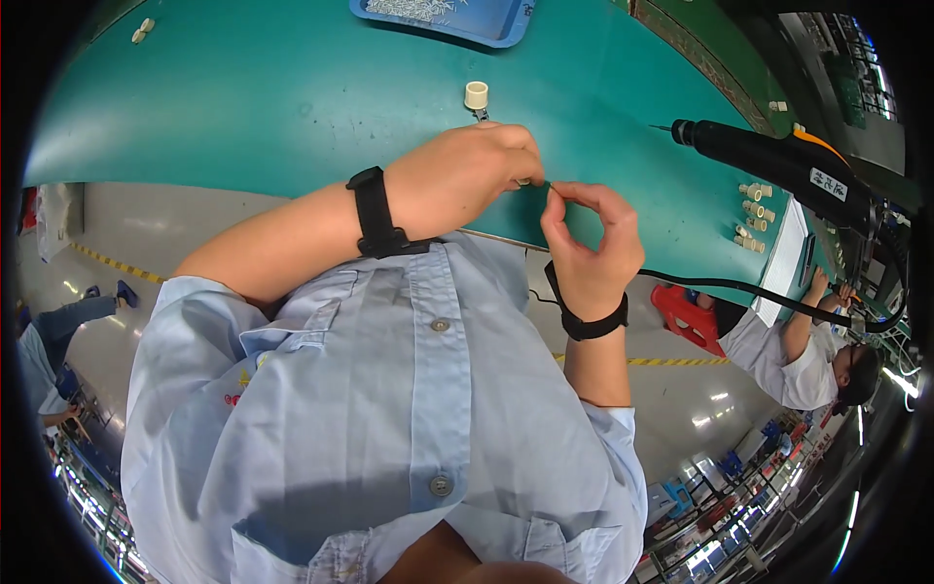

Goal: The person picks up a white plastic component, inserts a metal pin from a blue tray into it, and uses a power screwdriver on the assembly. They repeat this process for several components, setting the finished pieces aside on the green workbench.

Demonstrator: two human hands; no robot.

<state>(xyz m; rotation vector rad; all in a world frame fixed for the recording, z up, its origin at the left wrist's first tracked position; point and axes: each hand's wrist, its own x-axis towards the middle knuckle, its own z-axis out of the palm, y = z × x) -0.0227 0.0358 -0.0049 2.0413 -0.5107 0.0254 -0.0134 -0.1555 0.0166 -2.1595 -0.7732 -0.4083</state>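
Close to the table's near edge, my left hand is curled, its fingertips closed round something small; only a bit of pale colour shows there. My right hand pinches thumb and forefinger together beside those fingertips, on a tiny dark thing too small to name. Just beyond my left knuckles is a cream cylindrical cap with a small metal piece below it. Whether the metal piece reaches into my left hand is hidden. A black band circles each wrist.
A blue tray of small metallic pieces lies at the far side of the green table. A black electric screwdriver juts in from the right, its cable crossing below. Several cream fittings sit at right. Co-workers are nearby.
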